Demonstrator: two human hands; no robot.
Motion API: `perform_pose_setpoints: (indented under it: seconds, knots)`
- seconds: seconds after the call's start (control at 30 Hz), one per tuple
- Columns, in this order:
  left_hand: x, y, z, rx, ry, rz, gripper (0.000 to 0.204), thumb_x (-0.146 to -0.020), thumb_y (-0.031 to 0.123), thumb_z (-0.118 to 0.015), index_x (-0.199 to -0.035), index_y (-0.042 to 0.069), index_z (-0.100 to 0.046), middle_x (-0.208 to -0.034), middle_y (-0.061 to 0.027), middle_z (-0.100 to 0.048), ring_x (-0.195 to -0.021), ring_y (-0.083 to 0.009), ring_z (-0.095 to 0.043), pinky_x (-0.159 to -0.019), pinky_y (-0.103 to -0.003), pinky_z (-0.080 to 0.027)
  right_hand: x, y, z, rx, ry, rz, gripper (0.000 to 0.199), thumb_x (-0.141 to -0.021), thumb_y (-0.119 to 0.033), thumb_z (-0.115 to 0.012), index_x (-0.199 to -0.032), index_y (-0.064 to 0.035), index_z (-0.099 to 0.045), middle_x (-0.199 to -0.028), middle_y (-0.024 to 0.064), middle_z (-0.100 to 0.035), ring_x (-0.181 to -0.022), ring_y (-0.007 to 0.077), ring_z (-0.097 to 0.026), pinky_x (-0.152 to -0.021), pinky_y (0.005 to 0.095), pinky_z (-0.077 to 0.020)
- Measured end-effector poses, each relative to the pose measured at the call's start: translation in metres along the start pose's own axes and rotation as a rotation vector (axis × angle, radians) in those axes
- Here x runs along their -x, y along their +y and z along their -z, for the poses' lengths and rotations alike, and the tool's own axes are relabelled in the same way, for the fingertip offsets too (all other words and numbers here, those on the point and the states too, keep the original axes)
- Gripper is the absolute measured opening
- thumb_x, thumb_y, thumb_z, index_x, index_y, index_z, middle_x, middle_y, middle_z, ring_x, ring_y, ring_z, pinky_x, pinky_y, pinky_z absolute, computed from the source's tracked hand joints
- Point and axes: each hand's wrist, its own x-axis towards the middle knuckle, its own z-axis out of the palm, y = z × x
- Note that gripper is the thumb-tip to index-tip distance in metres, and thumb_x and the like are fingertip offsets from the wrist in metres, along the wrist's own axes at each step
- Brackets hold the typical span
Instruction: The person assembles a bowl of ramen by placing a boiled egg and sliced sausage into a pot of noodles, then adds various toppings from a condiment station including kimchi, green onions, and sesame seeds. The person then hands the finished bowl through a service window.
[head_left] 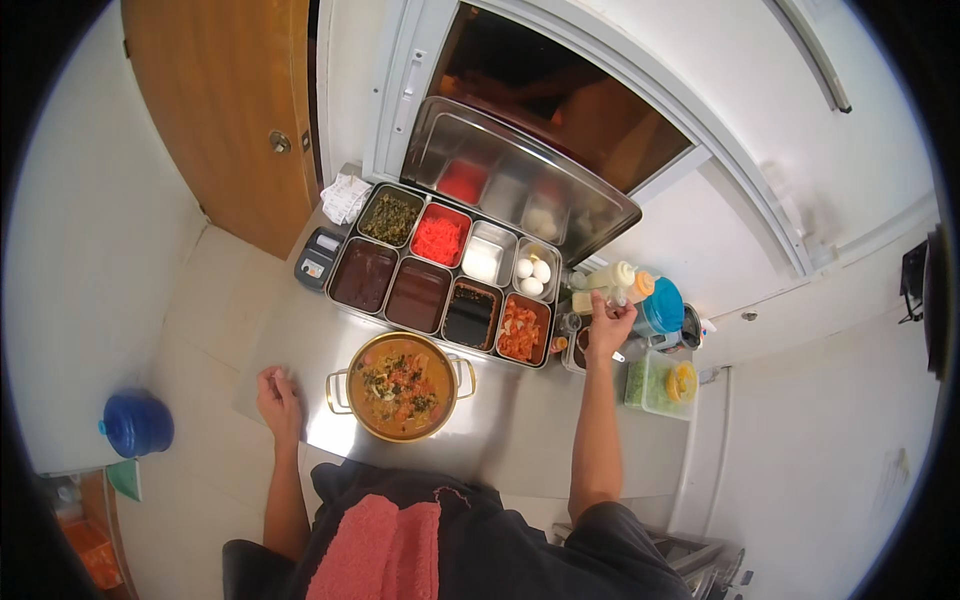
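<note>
Right of centre in the frame, the right hand (610, 325) has bent fingers beside the pale plastic squeeze bottles (610, 275), whether gripping anything I cannot tell; left of centre, the left hand (280, 405) is half-curled and released; between them, at lower centre, the round gold-coloured two-handled metal pot (398, 438) holds orange-brown stew (402, 390) with dark flecks and red pieces. Above it, rectangular steel containers (492, 238) hold chopped greens (390, 219), red shreds (437, 240), white eggs (530, 269) and dark sauces (417, 296).
</note>
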Motion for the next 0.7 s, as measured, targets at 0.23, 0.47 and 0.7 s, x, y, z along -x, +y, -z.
perform_pose_setpoints:
  seconds: [0.23, 0.47, 0.7]
  knots:
    - [-0.004, 0.005, -0.004, -0.040, 0.007, -0.005, 0.026, -0.107, 0.025, -0.054, -0.109, 0.000, -0.060, -0.066, -0.0012, -0.057, -0.055, -0.0065, -0.047, -0.051, -0.025, -0.038, -0.002, 0.030, -0.028, 0.571, 0.099, 0.158, 0.068, -0.074, -0.031, -0.092, -0.117, 0.0025, -0.052, -0.106, 0.0213, -0.066, -0.095, 0.0338, -0.067, -0.088, 0.0423, -0.0518]
    - [-0.003, 0.004, -0.004, -0.030, 0.002, 0.037, 0.025, -0.107, 0.025, -0.054, -0.109, 0.000, -0.059, -0.065, -0.0005, -0.056, -0.055, -0.0062, -0.046, -0.050, -0.024, -0.037, 0.014, 0.036, -0.038, 0.869, 0.068, -0.009, 0.070, -0.068, -0.040, -0.092, -0.116, -0.0019, -0.057, -0.110, 0.0202, -0.066, -0.104, 0.0413, -0.063, -0.093, 0.0500, -0.0488]
    - [-0.003, 0.002, -0.004, -0.054, 0.010, 0.004, 0.025, -0.107, 0.025, -0.053, -0.109, 0.001, -0.059, -0.065, -0.0004, -0.056, -0.056, -0.0068, -0.047, -0.051, -0.025, -0.038, 0.058, 0.047, -0.009, 1.009, 0.068, 0.041, 0.072, -0.068, -0.048, -0.091, -0.115, -0.0025, -0.060, -0.114, 0.0197, -0.064, -0.106, 0.0399, -0.061, -0.092, 0.0505, -0.0492]
